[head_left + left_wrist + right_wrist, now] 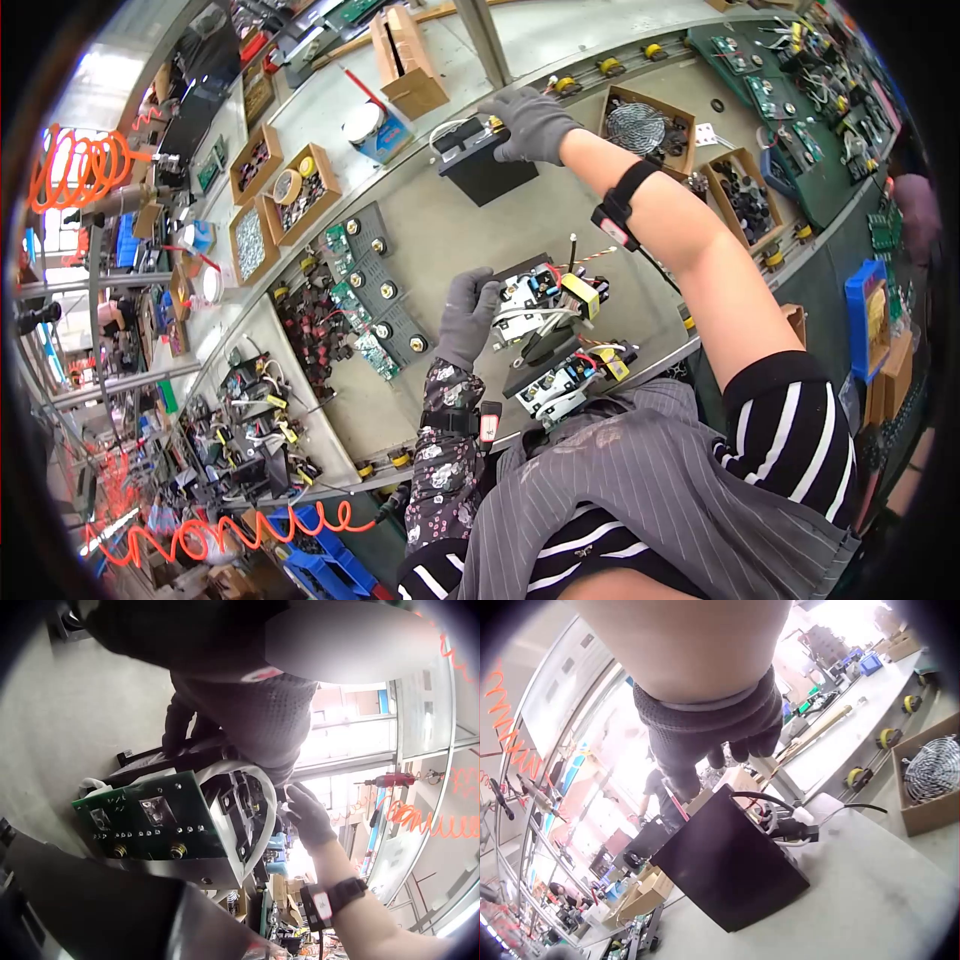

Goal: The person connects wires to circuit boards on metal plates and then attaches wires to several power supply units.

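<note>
A black box-shaped unit with a white cable stands near the table's far edge. My gloved right hand is over its upper right side; in the right wrist view the fingers hang loosely bent above the black panel, with no clear grip. Nearer me, my gloved left hand is at the left side of an open unit with white metal, wires and a yellow part. The left wrist view has this hand gripping the unit, whose green board faces the camera. Another open unit lies closest to me.
Black panels with green boards line the table's left side. Toward the right are cartons of coiled metal and dark parts. Beyond the far rail stand parts boxes and a white pot.
</note>
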Demonstrator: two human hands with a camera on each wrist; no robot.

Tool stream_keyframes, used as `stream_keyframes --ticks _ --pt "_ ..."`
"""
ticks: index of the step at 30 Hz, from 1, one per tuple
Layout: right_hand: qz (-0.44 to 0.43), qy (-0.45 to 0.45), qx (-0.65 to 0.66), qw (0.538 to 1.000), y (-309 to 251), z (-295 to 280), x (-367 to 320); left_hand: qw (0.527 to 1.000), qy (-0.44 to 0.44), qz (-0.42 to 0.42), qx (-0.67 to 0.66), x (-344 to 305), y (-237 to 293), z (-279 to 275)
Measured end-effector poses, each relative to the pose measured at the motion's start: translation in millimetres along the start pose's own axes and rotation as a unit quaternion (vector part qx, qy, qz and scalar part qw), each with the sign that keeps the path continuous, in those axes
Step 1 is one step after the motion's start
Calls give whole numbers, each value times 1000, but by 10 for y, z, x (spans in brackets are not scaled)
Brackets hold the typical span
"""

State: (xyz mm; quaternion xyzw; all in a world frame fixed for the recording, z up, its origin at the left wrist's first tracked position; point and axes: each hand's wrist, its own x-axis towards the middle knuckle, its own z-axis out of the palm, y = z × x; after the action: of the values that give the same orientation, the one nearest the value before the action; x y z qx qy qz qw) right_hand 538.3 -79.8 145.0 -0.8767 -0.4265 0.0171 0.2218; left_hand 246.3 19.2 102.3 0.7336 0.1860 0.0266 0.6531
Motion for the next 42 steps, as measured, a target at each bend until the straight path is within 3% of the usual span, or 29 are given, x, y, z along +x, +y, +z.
stream_keyframes --ticks 1,2,4,5,6,8,10,12,13,15,19,22,28,30,31,32,33,34,36,37,39,40,42 --pt "4 -95 -18 995 -59 45 56 1000 -6 -18 -18 -15 45 -11" --pt "-4 -97 -13 995 -87 122 65 1000 3 -21 -15 -19 87 -39" --pt "19 -27 -41 999 -85 332 -23 998 -30 -46 12 0 148 -108" --pt "-20 38 -8 999 -40 389 -139 998 -39 1 54 34 98 -218" --pt "-24 38 -4 999 16 421 -271 998 -34 0 57 86 60 -301" --pt "-71 63 -9 995 33 399 -556 996 64 -59 34 228 46 -417" --pt "-97 94 -6 991 40 400 -734 992 66 -96 53 425 53 -535" --pt "-116 129 -4 985 71 411 -868 973 27 -227 -38 669 152 -528" --pt "-134 134 4 982 93 411 -916 973 23 -229 -37 802 133 -505" --pt "-143 124 15 982 97 397 -1024 936 -58 -333 -100 1050 84 -423" --pt "-164 136 32 977 105 404 -1270 894 -125 -391 -181 1345 229 -136" --pt "-168 120 48 977 114 344 -1365 863 -117 -440 -220 1422 275 -88" --pt "-149 33 142 978 121 164 -1598 852 -179 -403 -281 1400 279 -36" --pt "-179 33 150 972 166 137 -1642 882 -133 -409 -194 1382 328 38" --pt "-81 23 290 953 222 195 -1723 868 -154 -424 -209 1408 302 -3" --pt "19 13 421 907 277 246 -1793 867 -154 -424 -210 1439 205 -21" --pt "70 72 444 890 353 277 -1799 869 -156 -414 -221 1473 62 -35" --pt "72 71 445 890 426 266 -1716 870 -159 -405 -231 1480 -20 -34" --pt "362 143 541 746 617 208 -1466 861 -161 -403 -264 1409 102 18" --pt "363 147 539 746 678 209 -1377 866 -165 -388 -268 1411 57 15" --pt "544 -36 578 607 729 220 -1208 871 -166 -371 -277 1471 -60 -25" --pt "544 -34 579 607 696 260 -1172 871 -167 -370 -276 1467 3 -7" --pt "414 -118 686 587 609 370 -1086 945 -156 -266 -109 1427 123 5"
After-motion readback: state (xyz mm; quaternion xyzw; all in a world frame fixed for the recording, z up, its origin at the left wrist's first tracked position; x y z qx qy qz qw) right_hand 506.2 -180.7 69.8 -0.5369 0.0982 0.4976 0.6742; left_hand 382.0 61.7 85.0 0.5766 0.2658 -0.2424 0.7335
